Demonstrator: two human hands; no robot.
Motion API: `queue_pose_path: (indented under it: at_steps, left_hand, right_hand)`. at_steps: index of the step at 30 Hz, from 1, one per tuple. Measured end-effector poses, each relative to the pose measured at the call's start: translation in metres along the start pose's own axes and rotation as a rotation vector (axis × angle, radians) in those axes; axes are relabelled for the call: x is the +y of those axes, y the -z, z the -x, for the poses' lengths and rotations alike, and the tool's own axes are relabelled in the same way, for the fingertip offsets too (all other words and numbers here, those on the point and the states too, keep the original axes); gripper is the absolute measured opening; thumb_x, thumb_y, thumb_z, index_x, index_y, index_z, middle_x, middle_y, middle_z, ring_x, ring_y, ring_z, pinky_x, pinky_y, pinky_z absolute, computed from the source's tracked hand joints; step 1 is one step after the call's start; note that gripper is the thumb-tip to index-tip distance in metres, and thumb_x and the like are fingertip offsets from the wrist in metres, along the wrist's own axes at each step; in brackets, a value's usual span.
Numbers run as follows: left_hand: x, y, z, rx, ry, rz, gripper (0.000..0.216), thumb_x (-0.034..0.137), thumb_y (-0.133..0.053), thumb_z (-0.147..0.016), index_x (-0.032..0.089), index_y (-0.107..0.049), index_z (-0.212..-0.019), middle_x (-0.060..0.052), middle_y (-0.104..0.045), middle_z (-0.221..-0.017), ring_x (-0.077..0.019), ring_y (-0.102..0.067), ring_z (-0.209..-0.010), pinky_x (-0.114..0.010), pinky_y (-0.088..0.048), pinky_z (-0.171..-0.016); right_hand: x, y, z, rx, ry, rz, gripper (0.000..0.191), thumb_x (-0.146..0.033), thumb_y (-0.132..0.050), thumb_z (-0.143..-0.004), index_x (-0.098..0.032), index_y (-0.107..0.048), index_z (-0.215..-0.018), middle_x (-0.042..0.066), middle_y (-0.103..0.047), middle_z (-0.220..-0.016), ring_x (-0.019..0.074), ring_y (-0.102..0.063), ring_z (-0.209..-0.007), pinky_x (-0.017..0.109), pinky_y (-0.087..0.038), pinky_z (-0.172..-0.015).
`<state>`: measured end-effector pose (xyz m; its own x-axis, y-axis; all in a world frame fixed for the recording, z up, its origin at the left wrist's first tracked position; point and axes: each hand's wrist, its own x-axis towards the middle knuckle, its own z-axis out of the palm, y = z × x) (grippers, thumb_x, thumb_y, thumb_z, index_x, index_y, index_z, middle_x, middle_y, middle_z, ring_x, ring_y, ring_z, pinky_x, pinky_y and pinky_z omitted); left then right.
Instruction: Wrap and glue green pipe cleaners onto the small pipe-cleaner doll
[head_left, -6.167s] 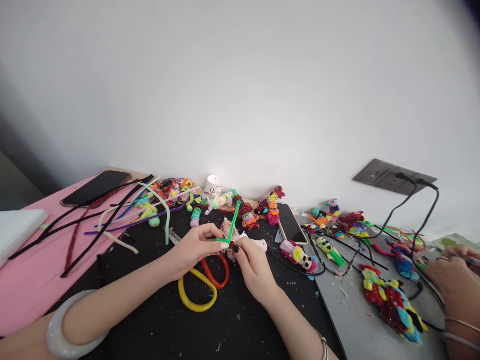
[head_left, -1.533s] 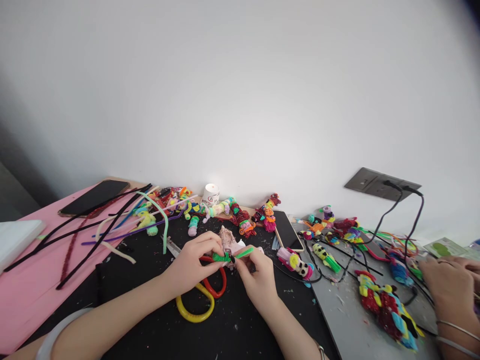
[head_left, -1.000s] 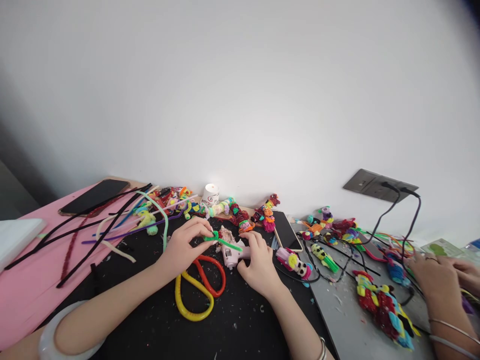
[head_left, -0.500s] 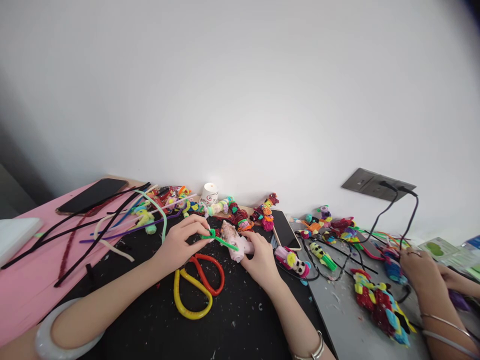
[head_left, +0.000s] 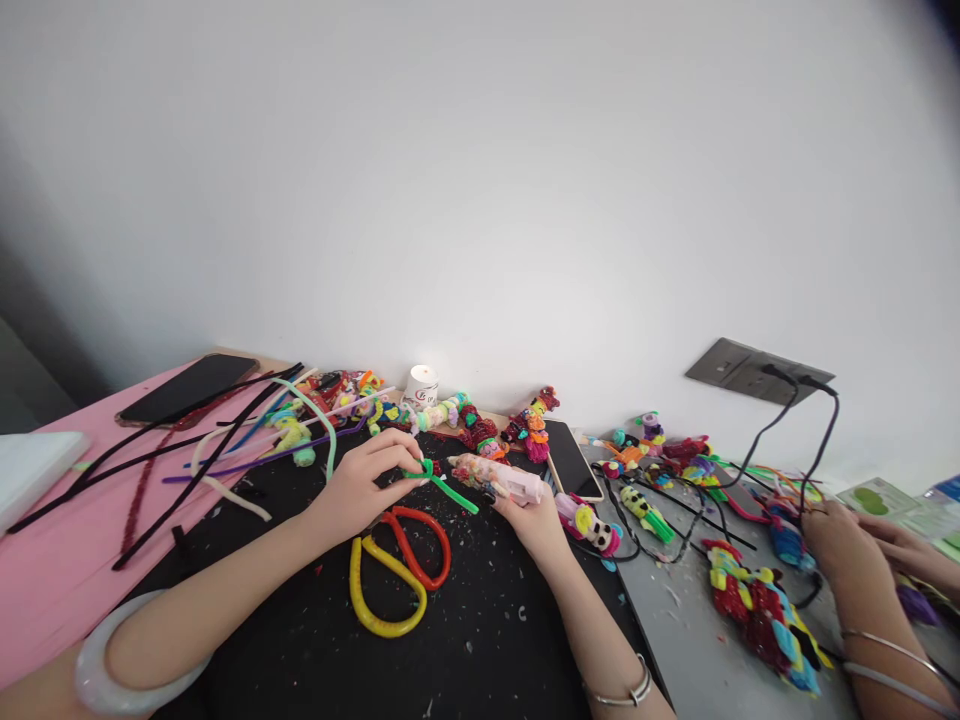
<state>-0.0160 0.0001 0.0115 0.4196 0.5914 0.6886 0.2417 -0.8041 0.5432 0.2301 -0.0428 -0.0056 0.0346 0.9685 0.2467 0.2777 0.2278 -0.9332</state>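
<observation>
My left hand (head_left: 373,474) pinches a bright green pipe cleaner (head_left: 456,497), bent near my fingertips with one end sticking out to the right. A bit of dark red fuzzy material shows beside the bend. In my right hand (head_left: 534,522) is a pale pink glue gun (head_left: 519,484), its crusted, stained nozzle pointing left towards the pipe cleaner without a clear sign of touching it. Below my hands lie scissors with one red and one yellow handle (head_left: 386,585) on the black mat (head_left: 480,640); their blades are hidden under my left hand.
Several colourful pipe-cleaner figures (head_left: 592,525) line the wall. Loose pipe cleaners (head_left: 150,490) cross the pink surface at left, near a phone (head_left: 187,390). Another phone (head_left: 571,460) and a paper cup (head_left: 421,386) stand behind. At right, another person's hand (head_left: 840,530) works near cables plugged into a socket (head_left: 757,370).
My right hand has turned the glue gun from a foreshortened pose to lying sideways and shifted slightly right, away from the green pipe cleaner. My left hand has barely moved.
</observation>
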Motion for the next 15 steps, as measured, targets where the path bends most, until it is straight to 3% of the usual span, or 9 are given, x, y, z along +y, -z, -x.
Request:
queue_pose_path:
  at_steps: [5,15]
  left_hand:
    - [0.002,0.0002,-0.0007,-0.023,0.008,0.003,0.008,0.014,-0.06,-0.082,0.018,-0.058,-0.075,-0.004,-0.058,-0.089,-0.0143,-0.059,-0.083,-0.028,-0.047,-0.077]
    - [0.0048,0.0004,-0.0015,-0.036,0.005,0.011,0.01,0.011,-0.06,-0.081,0.017,-0.059,-0.073,-0.003,-0.059,-0.088,-0.014,-0.059,-0.083,-0.027,-0.047,-0.076]
  right_hand:
    - [0.0,0.0029,0.0003,-0.066,-0.021,-0.031,0.029,-0.023,-0.07,-0.067,-0.02,-0.07,-0.096,0.006,-0.073,-0.101,0.0259,-0.067,-0.096,0.039,-0.052,-0.087]
    - [0.001,0.0033,0.0002,-0.175,-0.023,-0.061,0.031,-0.027,-0.073,-0.069,-0.018,-0.07,-0.099,0.008,-0.072,-0.104,0.0264,-0.067,-0.096,0.039,-0.051,-0.088]
